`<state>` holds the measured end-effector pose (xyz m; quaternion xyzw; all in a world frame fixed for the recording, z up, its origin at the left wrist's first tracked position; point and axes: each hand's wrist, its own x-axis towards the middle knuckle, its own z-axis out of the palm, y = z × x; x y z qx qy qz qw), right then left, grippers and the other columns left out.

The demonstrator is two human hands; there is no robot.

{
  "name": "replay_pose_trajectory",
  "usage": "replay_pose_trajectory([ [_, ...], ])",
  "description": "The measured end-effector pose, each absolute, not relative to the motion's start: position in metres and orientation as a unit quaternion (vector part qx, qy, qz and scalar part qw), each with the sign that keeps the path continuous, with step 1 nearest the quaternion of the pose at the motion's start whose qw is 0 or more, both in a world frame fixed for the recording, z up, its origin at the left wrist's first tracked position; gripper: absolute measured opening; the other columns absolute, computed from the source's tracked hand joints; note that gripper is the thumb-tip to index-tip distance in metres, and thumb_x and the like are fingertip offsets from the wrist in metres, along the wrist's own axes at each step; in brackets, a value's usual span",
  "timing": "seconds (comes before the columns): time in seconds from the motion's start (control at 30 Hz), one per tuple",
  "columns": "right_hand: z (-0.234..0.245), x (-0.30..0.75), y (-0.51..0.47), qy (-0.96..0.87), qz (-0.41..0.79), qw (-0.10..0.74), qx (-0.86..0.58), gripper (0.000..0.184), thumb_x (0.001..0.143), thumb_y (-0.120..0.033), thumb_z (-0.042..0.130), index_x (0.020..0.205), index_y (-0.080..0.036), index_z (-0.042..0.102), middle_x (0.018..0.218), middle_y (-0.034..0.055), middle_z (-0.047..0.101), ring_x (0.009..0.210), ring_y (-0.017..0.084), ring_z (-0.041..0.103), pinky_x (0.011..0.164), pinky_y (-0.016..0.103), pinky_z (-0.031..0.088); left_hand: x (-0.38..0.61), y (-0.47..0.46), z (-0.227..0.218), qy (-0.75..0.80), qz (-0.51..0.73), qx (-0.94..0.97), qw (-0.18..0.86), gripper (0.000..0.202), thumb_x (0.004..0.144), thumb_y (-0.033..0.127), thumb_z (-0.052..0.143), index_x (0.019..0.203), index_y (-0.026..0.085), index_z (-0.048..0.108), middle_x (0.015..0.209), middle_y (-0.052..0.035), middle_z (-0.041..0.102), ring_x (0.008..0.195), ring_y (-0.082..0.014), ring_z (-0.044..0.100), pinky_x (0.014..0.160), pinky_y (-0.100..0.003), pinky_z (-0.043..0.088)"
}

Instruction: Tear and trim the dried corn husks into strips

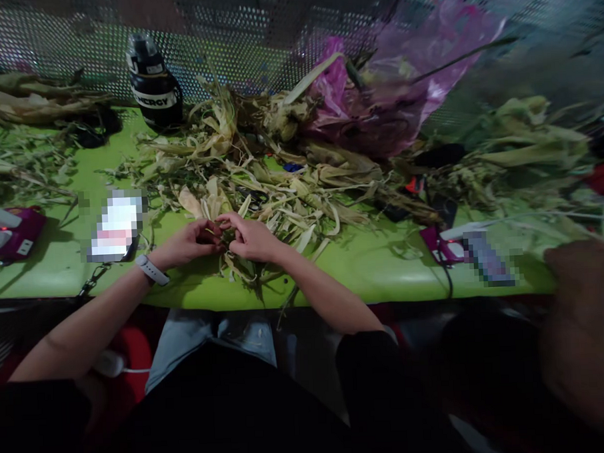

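Note:
My left hand [196, 242], with a pale watch [152, 270] on its wrist, has its fingers bent into a pinch. My right hand [253, 239] meets it, index finger reaching across to the left fingertips and the other fingers curled in. Whatever is between the fingers is too small and dark to name. Dry corn husks [214, 201] stand just behind both hands, and thin husk strips [301, 216] lie in a loose heap to the right. Below my right hand, a few more leafy scraps [251, 270] rest on the green table [185, 293].
A lit phone [114, 226] lies left of my hands. Behind stand a black bottle [155, 93] and a pink plastic bag [401, 102] against perforated mesh. Purple boxes [19, 239] with cables sit at both sides. At right are another phone [489, 258] and another person's hand [581, 268].

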<state>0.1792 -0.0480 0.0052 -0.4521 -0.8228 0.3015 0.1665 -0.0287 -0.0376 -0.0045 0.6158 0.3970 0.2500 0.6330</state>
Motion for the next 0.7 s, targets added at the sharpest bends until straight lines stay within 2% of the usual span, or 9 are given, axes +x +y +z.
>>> replay_pose_trajectory([
  [0.17,0.001,0.175,-0.047,-0.821,0.3,0.223,-0.432,0.055,0.075,-0.019,0.052,0.131,-0.017,0.054,0.119,0.0083,0.069,0.067,0.013,0.058,0.067,0.027,0.042,-0.032,-0.041,-0.005,0.393,0.25,0.644,0.607,0.034,0.067,0.029,0.08,0.091,0.016,0.06,0.082,-0.0021,0.069,0.078,-0.0153,0.066,0.077,-0.029,0.052],
  [0.3,0.001,0.173,-0.045,-0.834,0.292,0.177,-0.434,0.06,0.075,-0.016,0.053,0.135,-0.019,0.055,0.094,0.0031,0.074,0.064,0.014,0.057,0.066,0.026,0.041,-0.033,-0.042,-0.006,0.384,0.26,0.654,0.598,0.032,0.068,0.028,0.078,0.091,0.015,0.06,0.083,-0.0033,0.07,0.079,-0.0149,0.066,0.079,-0.029,0.052],
  [0.4,0.001,0.172,-0.043,-0.83,0.289,0.159,-0.45,0.052,0.078,-0.019,0.055,0.129,-0.018,0.061,0.085,0.0025,0.074,0.065,0.015,0.059,0.066,0.026,0.04,-0.035,-0.044,-0.007,0.381,0.261,0.676,0.574,0.027,0.071,0.028,0.075,0.091,0.015,0.061,0.086,-0.0048,0.07,0.081,-0.0159,0.066,0.079,-0.029,0.052],
  [0.53,-0.002,0.172,-0.042,-0.816,0.32,0.182,-0.445,0.044,0.079,-0.017,0.057,0.122,-0.019,0.064,0.099,0.0033,0.076,0.066,0.012,0.06,0.067,0.024,0.041,-0.039,-0.052,-0.01,0.42,0.263,0.736,0.462,0.019,0.077,0.025,0.066,0.095,0.017,0.064,0.09,-0.0051,0.072,0.081,-0.0169,0.067,0.077,-0.028,0.05],
  [0.7,-0.008,0.173,-0.038,-0.802,0.366,0.189,-0.432,0.04,0.081,-0.016,0.058,0.121,-0.016,0.062,0.108,0.0054,0.075,0.065,0.009,0.058,0.069,0.023,0.042,-0.038,-0.066,-0.008,0.456,0.238,0.802,0.304,0.021,0.084,0.026,0.059,0.102,0.02,0.067,0.089,-0.0045,0.073,0.076,-0.0174,0.066,0.072,-0.027,0.046],
])
